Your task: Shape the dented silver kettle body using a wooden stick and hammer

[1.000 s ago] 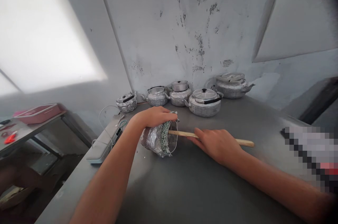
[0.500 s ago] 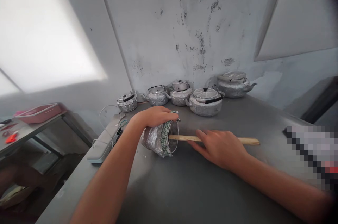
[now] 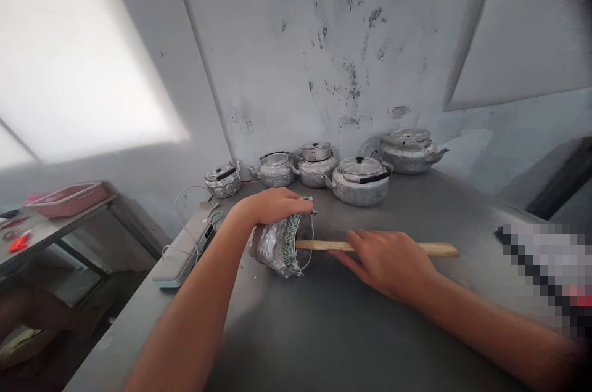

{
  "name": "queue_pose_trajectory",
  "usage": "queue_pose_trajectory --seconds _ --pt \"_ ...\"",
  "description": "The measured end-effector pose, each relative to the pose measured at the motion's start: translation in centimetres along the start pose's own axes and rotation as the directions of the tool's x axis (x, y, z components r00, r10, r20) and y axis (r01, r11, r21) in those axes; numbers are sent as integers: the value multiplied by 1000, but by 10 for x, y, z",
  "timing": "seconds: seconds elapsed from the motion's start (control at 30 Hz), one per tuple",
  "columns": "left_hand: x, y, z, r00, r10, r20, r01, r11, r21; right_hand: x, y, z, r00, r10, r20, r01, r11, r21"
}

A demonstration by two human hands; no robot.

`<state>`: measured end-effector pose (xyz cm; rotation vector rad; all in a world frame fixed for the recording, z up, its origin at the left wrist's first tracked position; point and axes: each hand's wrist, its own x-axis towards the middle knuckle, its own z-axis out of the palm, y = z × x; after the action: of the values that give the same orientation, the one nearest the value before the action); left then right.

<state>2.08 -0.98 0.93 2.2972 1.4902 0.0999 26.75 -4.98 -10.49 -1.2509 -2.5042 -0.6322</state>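
Left hand [image 3: 271,204] is clamped down over the top of the dented pot [image 3: 272,245]. The pot lies on its side on the surface [image 3: 351,330], mouth turned toward my right hand [image 3: 388,261]. The wooden stick [image 3: 439,249] runs under that right hand and straight into the pot's mouth. The fingers there lie nearly flat along the stick; whether the thumb curls under it, I cannot tell. My read: this goes best with the left hand pinning the pot so it cannot roll, and the stick held level with the surface. Inside the pot I see only the stick's end, nothing else. Beyond both hands, a row of kettles [image 3: 316,171] lines the wall, lids on, contents hidden.
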Motion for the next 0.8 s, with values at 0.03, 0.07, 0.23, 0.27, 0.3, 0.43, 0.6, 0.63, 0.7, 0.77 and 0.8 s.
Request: queue_pose_trajectory --seconds 0.03,0.07,0.23,0.27,0.3,0.43,0.6,0.63,0.7,0.77,0.8 --pt "0 0 0 1000 0 1 0 1000 -1 0 1 0 1000 9 0 -9 1000 -8" --pt "0 0 0 1000 1 5 -1 1000 -2 0 2 0 1000 20 1 -20 1000 -14" --pt "1 -2 0 1000 -5 5 5 1000 7 0 3 -1 999 45 14 -44 999 -17" --pt "1 -2 0 1000 -7 2 7 1000 11 0 2 -1 999 41 9 -41 999 -14" --pt "1 -2 0 1000 -7 2 7 1000 13 0 2 -1 999 34 1 -34 999 -9" --pt "1 -1 1 1000 10 12 -10 1000 9 4 2 -2 1000 28 5 -28 1000 5" --pt "1 -1 1 1000 13 15 -13 1000 -6 6 3 -4 998 50 43 -49 999 -17" --pt "1 -1 0 1000 16 21 -16 1000 -11 5 3 -4 998 38 40 -38 999 -12" --pt "1 -1 0 1000 16 20 -16 1000 -4 5 3 -5 997 51 66 -50 999 -11" --pt "1 -1 0 1000 11 12 -11 1000 9 6 2 -6 991 87 98 -85 996 -23" --pt "1 -1 0 1000 11 12 -11 1000 10 6 2 -7 991 88 101 -86 996 -22"
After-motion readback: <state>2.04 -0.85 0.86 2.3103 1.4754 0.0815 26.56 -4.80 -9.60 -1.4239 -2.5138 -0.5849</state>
